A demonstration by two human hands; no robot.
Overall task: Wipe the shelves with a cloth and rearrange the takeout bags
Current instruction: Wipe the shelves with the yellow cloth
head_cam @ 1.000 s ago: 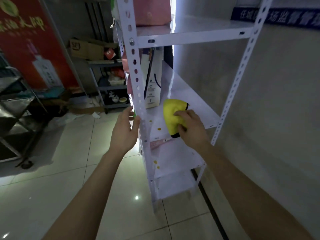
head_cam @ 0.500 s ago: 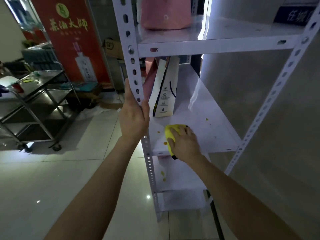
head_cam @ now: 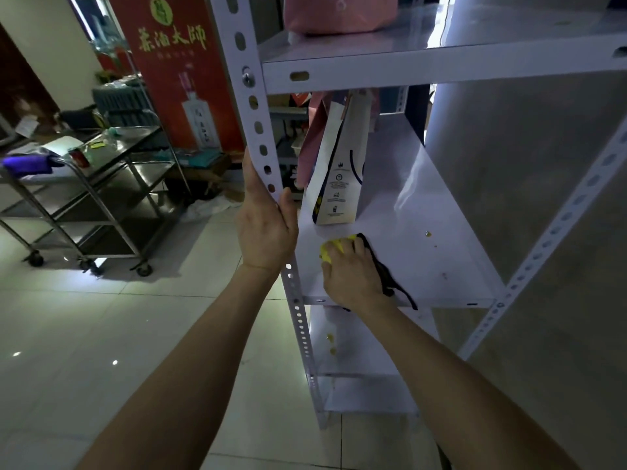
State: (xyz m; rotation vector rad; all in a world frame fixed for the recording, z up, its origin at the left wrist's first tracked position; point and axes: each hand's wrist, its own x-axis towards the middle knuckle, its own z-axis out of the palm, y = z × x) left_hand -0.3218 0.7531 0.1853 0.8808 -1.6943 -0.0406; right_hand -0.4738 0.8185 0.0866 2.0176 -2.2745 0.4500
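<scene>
Cloth is yellow with black trim and sits on the middle shelf near its front left corner, mostly bunched up under the right hand. That hand has its fingers curled over the cloth and pushes it down onto the shelf, so only a bit of yellow pokes out past the fingertips. A strip of the black trim trails off to the right toward the front edge. Left hand is wrapped around the front left post, the white one with the holes. Its thumb is on the shelf side and its fingers go round the outside, gripping just above the middle shelf's level. Further back on that shelf a white bag stands upright with a pink bag tucked right behind it on the left, both apart from the cloth. A few crumbs are scattered on the bare right part of the shelf. The top pink bag sits on the top shelf, only its bottom in frame. Lower shelf has some yellow bits near its front left. Off to the left there's a steel cart on the tiled floor, with a red banner behind it.
</scene>
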